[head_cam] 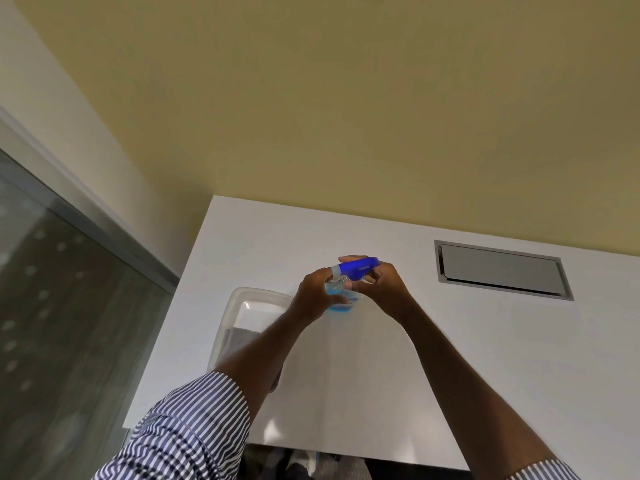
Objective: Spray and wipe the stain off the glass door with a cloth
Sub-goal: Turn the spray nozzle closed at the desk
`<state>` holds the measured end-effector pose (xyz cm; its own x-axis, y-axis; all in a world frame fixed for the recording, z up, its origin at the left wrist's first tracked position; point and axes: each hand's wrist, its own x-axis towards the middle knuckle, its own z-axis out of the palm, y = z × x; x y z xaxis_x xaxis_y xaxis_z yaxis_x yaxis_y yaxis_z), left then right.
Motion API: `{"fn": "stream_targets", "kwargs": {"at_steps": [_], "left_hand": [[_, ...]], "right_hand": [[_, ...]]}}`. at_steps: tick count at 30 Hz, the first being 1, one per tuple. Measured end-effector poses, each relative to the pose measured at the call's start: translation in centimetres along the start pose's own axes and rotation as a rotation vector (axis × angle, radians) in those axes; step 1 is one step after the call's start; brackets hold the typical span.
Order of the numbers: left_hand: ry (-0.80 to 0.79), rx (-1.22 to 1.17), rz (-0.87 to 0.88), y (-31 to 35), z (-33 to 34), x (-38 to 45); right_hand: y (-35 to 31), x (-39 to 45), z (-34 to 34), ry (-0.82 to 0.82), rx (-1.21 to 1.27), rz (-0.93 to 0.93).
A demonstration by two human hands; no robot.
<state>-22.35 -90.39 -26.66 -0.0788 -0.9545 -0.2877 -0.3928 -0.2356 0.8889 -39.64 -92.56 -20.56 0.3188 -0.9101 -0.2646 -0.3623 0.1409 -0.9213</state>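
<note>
White bench (381,375) under both hands: left hand (313,299) and right hand (381,289) each grip the spray bottle (349,275), nozzle pointing left toward the glass door (62,306); cloth (239,341) lies in the tub nearer the left hand.

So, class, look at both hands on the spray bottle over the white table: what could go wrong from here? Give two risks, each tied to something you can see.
1. Both hands, left hand and right hand, work the clear spray bottle with blue liquid and blue trigger head; if the head loosens, liquid may spill onto the white table.
2. The grey cloth lies in the clear plastic tray under the left forearm, which might knock it.
</note>
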Motion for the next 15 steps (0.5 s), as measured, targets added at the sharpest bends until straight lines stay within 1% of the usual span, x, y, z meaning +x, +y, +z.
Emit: {"fn": "stream_targets", "kwargs": {"at_steps": [3, 7, 15], "left_hand": [[0.001, 0.072, 0.013, -0.1, 0.2, 0.0], [0.002, 0.1, 0.006, 0.2, 0.3, 0.2], [0.022, 0.16, 0.054, 0.1, -0.2, 0.2]], "right_hand": [[0.7, 0.2, 0.1, 0.001, -0.078, -0.048], [1.4, 0.6, -0.1, 0.017, -0.167, -0.147], [1.5, 1.1, 0.3, 0.02, -0.165, -0.121]]}}
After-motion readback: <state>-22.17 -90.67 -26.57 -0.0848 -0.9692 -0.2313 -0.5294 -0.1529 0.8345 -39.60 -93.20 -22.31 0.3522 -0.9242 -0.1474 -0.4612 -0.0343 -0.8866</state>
